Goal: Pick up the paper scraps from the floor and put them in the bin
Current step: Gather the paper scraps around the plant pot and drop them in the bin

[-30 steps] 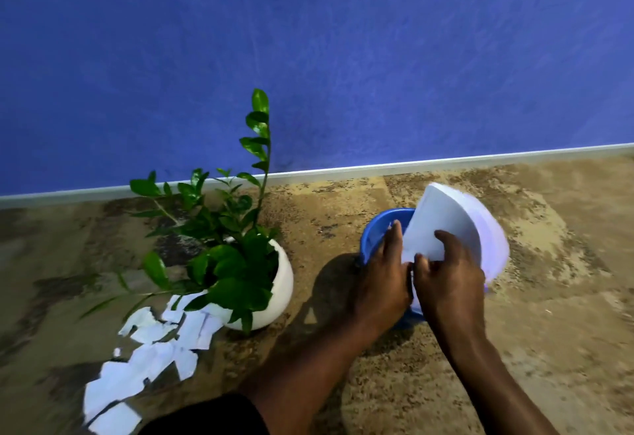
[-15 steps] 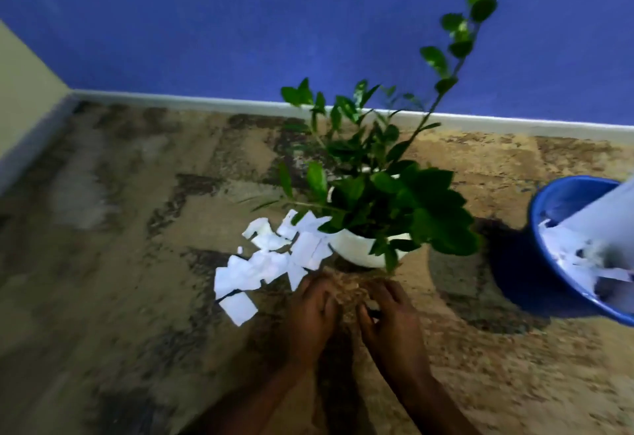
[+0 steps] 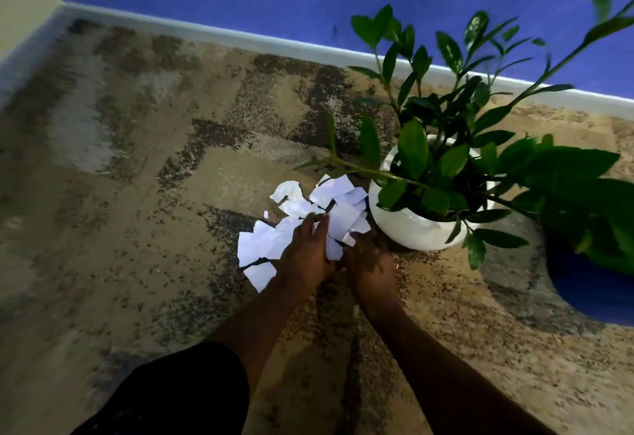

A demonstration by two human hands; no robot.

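Several white paper scraps (image 3: pixel 338 191) lie in a loose pile on the speckled floor, just left of a white plant pot. My left hand (image 3: pixel 305 253) rests flat on the middle of the pile, fingers stretched forward over the paper. My right hand (image 3: pixel 368 263) sits beside it, fingertips touching the pile's right edge near the pot. One scrap shows between the two hands. The blue bin (image 3: pixel 590 294) stands at the right edge, partly hidden by leaves; its inside is out of sight.
A leafy green plant in a round white pot (image 3: pixel 411 229) stands between the scraps and the bin, with stems reaching over both. A blue wall with a white skirting board (image 3: pixel 240 36) runs behind. My dark-clothed knee (image 3: pixel 178 397) is at the bottom.
A second ago both hands were at the bin with a white sheet. They have since come left to the pile and now lie on the scraps; the view followed.
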